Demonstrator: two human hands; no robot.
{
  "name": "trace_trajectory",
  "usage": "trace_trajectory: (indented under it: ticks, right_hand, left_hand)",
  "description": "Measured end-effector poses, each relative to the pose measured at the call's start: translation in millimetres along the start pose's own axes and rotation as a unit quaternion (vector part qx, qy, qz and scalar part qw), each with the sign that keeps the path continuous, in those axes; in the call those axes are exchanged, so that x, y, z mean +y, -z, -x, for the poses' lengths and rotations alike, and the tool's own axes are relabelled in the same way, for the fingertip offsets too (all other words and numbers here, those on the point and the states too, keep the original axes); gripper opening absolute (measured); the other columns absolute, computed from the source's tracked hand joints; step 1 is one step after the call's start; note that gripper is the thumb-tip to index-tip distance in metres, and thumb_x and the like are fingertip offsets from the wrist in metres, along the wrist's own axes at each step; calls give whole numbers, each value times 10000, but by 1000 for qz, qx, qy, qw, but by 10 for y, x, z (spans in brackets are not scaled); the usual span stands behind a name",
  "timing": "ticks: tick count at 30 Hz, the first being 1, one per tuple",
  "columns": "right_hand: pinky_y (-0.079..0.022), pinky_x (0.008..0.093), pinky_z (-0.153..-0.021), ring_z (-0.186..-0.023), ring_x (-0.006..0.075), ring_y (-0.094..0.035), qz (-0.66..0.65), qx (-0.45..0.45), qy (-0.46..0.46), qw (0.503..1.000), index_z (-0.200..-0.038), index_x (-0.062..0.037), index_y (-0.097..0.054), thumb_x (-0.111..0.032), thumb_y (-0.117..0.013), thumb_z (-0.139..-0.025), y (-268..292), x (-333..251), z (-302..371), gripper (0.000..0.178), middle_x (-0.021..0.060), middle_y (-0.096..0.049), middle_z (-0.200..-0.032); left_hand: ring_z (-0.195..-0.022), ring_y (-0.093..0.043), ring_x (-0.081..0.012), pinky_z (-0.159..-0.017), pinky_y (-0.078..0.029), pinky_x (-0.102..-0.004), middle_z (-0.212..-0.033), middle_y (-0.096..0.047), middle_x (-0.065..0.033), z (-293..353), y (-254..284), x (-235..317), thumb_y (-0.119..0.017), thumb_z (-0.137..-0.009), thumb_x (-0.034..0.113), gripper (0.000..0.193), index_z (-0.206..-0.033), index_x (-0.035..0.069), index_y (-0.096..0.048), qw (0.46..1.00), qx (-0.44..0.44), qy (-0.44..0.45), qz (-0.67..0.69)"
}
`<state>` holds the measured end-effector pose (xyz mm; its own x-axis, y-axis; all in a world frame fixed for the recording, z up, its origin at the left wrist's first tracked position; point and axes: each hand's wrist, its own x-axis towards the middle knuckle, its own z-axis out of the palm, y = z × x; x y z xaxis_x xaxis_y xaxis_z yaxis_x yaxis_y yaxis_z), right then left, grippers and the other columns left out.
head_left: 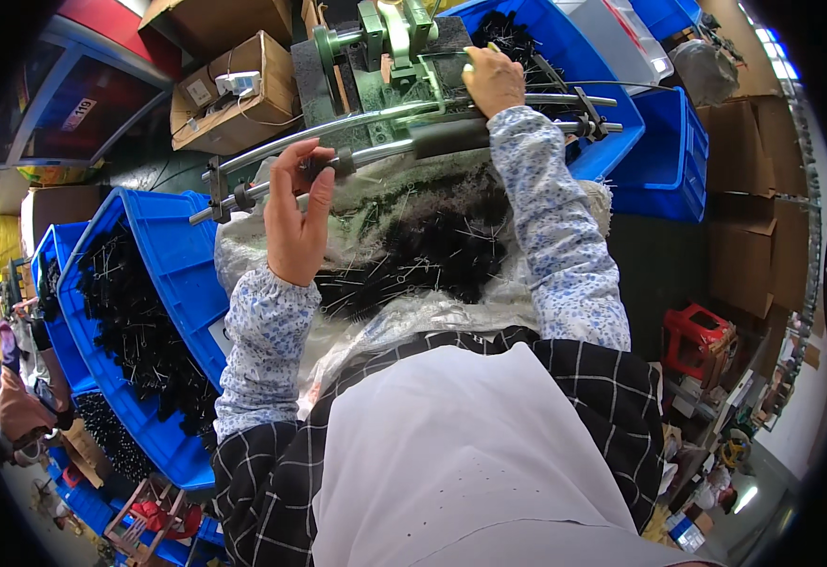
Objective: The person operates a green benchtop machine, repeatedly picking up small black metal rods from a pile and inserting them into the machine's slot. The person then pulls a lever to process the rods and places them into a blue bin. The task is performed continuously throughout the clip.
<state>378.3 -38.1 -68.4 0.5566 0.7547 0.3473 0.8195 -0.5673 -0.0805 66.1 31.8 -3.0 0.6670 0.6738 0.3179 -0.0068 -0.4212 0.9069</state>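
Observation:
My left hand (298, 213) is at the left part of a metal rail, its thumb and fingers curled around something small and dark beside a black collar (342, 163) on the rail. Farther right, my right hand (496, 80) reaches over the rails with bent fingers and yellow-tipped fingertips; what they hold, if anything, is hidden. Just left of it stands a green machine (396, 47), lit greenish. A dark roller-like sleeve (449, 138) sits on the near rail. Below the rails, many black bristly pieces with thin wire ends (432, 250) lie on a clear plastic sheet (413, 317) before me.
Left of me, a large blue bin (172, 255) holds more black pieces with wires. An open cardboard box (267, 94) with a white device stands beyond it. At right are another blue bin (664, 156), cardboard (740, 246) and a red stool (695, 342).

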Motion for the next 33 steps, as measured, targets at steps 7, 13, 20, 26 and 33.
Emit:
trace_trajectory:
  ticks: [7, 13, 20, 26, 33]
  right_hand:
    - [-482, 421, -824, -956, 285, -599, 22, -111, 26, 993, -1027, -218, -630, -194, -467, -865, 45, 401, -316, 231, 88, -591, -1078]
    - [-509, 405, -766, -896, 278, -620, 69, -6, -45, 997, -1073, -203, -606, -238, -482, -886, 636, 803, -259, 227, 73, -617, -1015]
    - [-490, 372, -783, -915, 300, -612, -172, -227, 79, 955, -1144, -100, -567, -292, -578, -857, 1295, -457, 505, 345, 142, -628, -1026]
    - [-509, 365, -715, -834, 289, -640, -244, -143, 84, 955, -1045, -113, -643, -308, -576, -849, 1122, -638, 584, 284, 114, -659, -947]
    - [-507, 390, -716, -817, 254, -629, -22, 1, 27, 999, -1041, -157, -635, -118, -514, -838, 200, -92, 17, 240, 75, -654, -881]
  left_hand:
    - [-942, -543, -161, -812, -453, -267, -1085, -522, -101, -10, -194, 14, -559, -847, 12, 237, -1083, 10, -530, 998, -41, -10, 49]
    - [-947, -529, -132, -827, -443, -257, -1066, -503, -69, 17, -306, -39, -566, -831, -28, 254, -1068, 13, -483, 989, -77, 23, 127]
    - [-938, -570, -139, -814, -462, -254, -1023, -536, -82, -83, -659, -31, -573, -801, -66, 284, -1048, 11, -458, 984, -60, 41, 165]
    - [-902, -559, -123, -783, -455, -240, -1105, -489, -90, 96, -515, 9, -560, -827, -41, 321, -1106, 25, -416, 981, -12, 84, 175]
    - [-946, -573, -357, -821, -450, -432, -1038, -573, -196, 404, -549, -471, -599, -806, 186, 377, -1113, 23, -452, 895, -357, 139, -227]
